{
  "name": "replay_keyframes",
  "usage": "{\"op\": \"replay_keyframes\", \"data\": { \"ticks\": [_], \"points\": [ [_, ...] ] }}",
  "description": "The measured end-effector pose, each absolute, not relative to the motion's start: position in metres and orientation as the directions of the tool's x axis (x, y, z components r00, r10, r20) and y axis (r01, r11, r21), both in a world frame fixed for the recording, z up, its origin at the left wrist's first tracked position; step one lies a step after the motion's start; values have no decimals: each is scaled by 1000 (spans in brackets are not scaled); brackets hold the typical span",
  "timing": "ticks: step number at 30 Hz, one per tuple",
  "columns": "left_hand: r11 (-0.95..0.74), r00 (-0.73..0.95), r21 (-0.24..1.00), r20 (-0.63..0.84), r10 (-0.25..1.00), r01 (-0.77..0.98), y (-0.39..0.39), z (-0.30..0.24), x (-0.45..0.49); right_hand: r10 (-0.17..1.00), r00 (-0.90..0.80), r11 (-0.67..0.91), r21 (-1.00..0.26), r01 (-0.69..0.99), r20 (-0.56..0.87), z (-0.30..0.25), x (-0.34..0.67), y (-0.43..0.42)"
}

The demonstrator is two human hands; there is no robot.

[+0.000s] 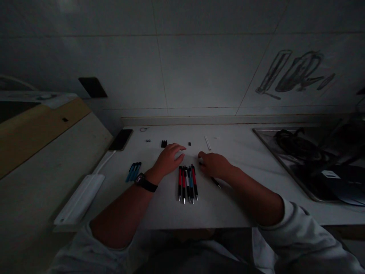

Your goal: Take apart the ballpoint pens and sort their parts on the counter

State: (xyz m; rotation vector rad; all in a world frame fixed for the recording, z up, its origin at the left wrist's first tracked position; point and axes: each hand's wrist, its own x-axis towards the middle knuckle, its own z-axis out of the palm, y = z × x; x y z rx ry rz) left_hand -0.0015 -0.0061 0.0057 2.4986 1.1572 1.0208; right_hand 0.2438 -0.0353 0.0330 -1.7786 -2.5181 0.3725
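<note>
My left hand (169,159), with a black watch on the wrist, is open above the counter, thumb and fingers apart and nothing between them. My right hand (214,164) is closed over a pen (216,183); the dark tip end sticks out below the palm and the middle is hidden. Between my hands, several red, white and blue pens (187,184) with black grips lie side by side, tips toward me. Small black parts (164,144) lie beyond my left hand, and a single black piece (189,144) sits farther right. Blue pen barrels (133,172) with dark ends lie left of my left wrist.
A phone (121,140) and a white power strip (80,198) with a cable are at left. Tiny metal pieces (148,140) and thin white sticks (208,143) lie toward the wall. A metal sink rim (281,163) with dark objects inside is at right.
</note>
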Motion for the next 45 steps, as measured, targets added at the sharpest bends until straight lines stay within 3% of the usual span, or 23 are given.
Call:
{"op": "replay_keyframes", "data": {
  "ticks": [5, 10, 14, 23, 33, 45],
  "points": [
    [-686, 485, 447, 488, 725, 574, -11, 7, 0, 930, -368, 347, -330, 878, -3, 33, 241, -30],
    [-698, 566, 520, 418, 710, 492, -12, 7, 2, 861, -487, 467, -607, 643, 147, 27, 239, -25],
    [-688, 561, 567, 418, 714, 453, -12, 10, 2, 827, -523, 495, -706, 507, 204, 21, 240, -20],
    [-590, 192, 697, 566, 802, 408, -2, 19, -14, 885, -399, 442, -704, 556, 241, 21, 256, 0],
    [-597, 239, 675, 552, 798, 434, 0, 16, -17, 904, -361, 397, -764, 508, 230, 13, 261, 8],
    [-613, 271, 587, 568, 777, 528, 6, 10, -17, 866, -304, 498, -637, 589, 396, 10, 256, 3]
  ]
}}
